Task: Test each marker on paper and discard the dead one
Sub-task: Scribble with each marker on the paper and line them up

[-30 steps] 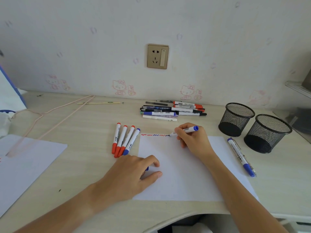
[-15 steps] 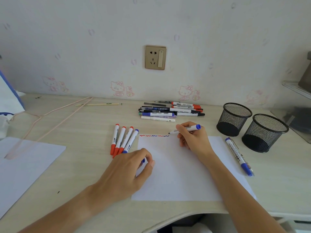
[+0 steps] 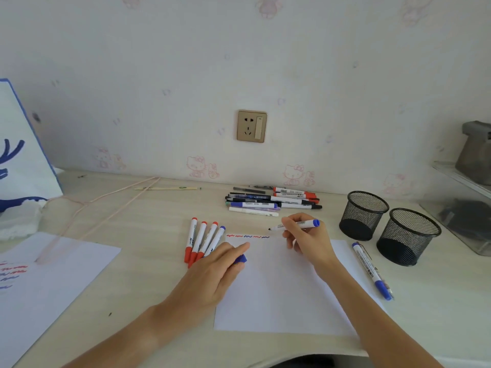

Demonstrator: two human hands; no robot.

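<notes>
White paper [image 3: 281, 296] lies in the middle of the frame on my desk [image 3: 148, 221]. Along its top edge I count one row of small red and blue squiggles [image 3: 247, 236].

My right hand [image 3: 308, 240] pinches one blue marker [image 3: 295, 225] just above the paper's top edge. Its black tip points left and is off the paper. My left hand [image 3: 212, 274] rests on the paper's left edge, and its curled fingers hold one blue cap [image 3: 240, 259].

Left of the paper, four markers [image 3: 203, 241] lie side by side, touching. Three have red caps and one has a blue end. My left hand covers their lower ends.

One more blue marker [image 3: 372, 270] lies at the paper's right edge. Right of it stand two black mesh cups [image 3: 388, 227], side by side.

Near the wall, at upper middle, is one pile of pens [image 3: 273, 201]. I cannot count them well.

At lower left lies a second sheet [image 3: 53, 282] with red and blue marks. One socket [image 3: 252, 126] is on the wall. One white and blue bag [image 3: 18, 160] stands at the far left.
</notes>
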